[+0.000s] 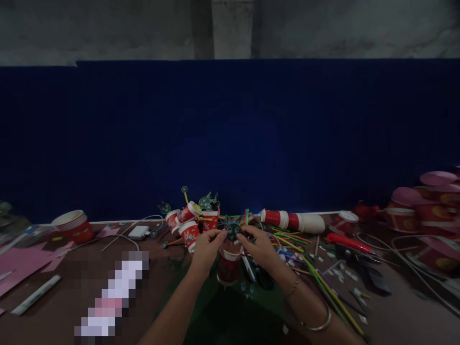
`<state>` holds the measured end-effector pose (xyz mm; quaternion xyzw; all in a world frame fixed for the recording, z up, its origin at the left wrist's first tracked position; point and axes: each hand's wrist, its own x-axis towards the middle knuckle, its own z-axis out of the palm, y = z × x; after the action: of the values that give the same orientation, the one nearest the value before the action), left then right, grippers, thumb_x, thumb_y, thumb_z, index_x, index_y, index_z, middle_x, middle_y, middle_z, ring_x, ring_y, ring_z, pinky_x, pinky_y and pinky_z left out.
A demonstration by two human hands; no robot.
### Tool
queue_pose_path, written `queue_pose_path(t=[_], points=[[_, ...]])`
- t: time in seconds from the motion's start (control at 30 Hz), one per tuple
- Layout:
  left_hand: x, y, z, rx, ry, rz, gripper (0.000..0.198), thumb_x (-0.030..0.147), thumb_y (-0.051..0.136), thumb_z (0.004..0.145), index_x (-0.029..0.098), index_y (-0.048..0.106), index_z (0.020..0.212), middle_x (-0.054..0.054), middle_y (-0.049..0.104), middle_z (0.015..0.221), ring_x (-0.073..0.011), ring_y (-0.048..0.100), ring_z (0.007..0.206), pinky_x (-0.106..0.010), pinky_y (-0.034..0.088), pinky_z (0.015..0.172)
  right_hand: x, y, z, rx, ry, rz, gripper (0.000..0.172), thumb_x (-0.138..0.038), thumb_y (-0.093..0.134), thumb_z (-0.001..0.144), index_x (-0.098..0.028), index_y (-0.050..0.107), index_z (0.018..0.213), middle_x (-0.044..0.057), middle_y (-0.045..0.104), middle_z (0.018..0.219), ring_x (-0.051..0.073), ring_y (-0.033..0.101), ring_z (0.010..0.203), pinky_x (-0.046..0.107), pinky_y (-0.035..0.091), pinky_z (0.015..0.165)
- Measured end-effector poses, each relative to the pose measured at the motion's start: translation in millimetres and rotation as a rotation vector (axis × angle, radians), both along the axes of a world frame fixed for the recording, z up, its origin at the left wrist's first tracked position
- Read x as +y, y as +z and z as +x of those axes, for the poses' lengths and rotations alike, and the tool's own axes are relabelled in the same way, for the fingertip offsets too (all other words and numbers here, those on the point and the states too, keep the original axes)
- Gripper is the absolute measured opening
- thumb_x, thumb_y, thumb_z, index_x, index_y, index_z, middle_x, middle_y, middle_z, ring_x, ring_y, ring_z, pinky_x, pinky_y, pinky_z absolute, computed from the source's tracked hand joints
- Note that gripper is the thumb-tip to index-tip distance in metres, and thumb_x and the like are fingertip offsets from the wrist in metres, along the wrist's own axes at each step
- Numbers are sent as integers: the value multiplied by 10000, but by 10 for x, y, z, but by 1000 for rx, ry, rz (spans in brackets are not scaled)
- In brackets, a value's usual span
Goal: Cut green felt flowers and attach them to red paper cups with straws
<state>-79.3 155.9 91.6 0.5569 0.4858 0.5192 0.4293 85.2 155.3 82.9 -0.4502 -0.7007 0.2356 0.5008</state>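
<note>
My left hand (207,246) and my right hand (259,245) meet over a red paper cup (228,266) that stands upright on the table. Both pinch a small dark cat-shaped cutout (233,230) at the cup's rim, the left hand from the left, the right hand from the right. Fingers of both hands are closed around it. Just behind lies a cluster of finished red cups (189,221) with cutouts on sticks. Coloured straws (293,244) fan out beside my right hand.
A lying stack of red and white cups (294,221) sits at the back right. Red-handled cutter (347,243), paper scraps and cables lie to the right, more red cups with pink lids (424,206) far right. Pink paper (21,263) and a cup stack (72,224) are left. A blue panel (230,139) stands behind.
</note>
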Motion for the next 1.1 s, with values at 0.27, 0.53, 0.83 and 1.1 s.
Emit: queue_pose_path(t=[0.27,0.53,0.83,1.1], points=[[20,-28,21,-33,-41,-7,288,386,667,657,134,703,789,-52,694,714,-191,608,693,-253,446,617,17,-47,-3,-5,-1,73,174,-262,496,785,-171,507,637,18,536,678,159,497,670,262,391,646],[0,19,-17,-21,-44,-11,269,391,663,661,139,665,754,-28,664,679,-153,579,619,-229,425,566,15,-12,-13,116,121,-102,194,-313,489,786,-166,536,669,4,549,641,152,509,639,245,401,596],[-5,-16,21,0,-35,30,244,382,657,655,141,662,689,-14,642,615,-138,552,570,-223,404,538,-10,-20,5,38,38,17,243,-312,530,769,-169,509,574,-2,520,603,142,478,614,245,384,595],[-27,28,27,-107,-28,-22,270,382,685,634,139,672,751,-22,656,635,-135,558,560,-217,407,521,-53,68,0,29,2,79,222,-310,533,791,-171,574,622,9,560,652,149,514,643,244,388,611]])
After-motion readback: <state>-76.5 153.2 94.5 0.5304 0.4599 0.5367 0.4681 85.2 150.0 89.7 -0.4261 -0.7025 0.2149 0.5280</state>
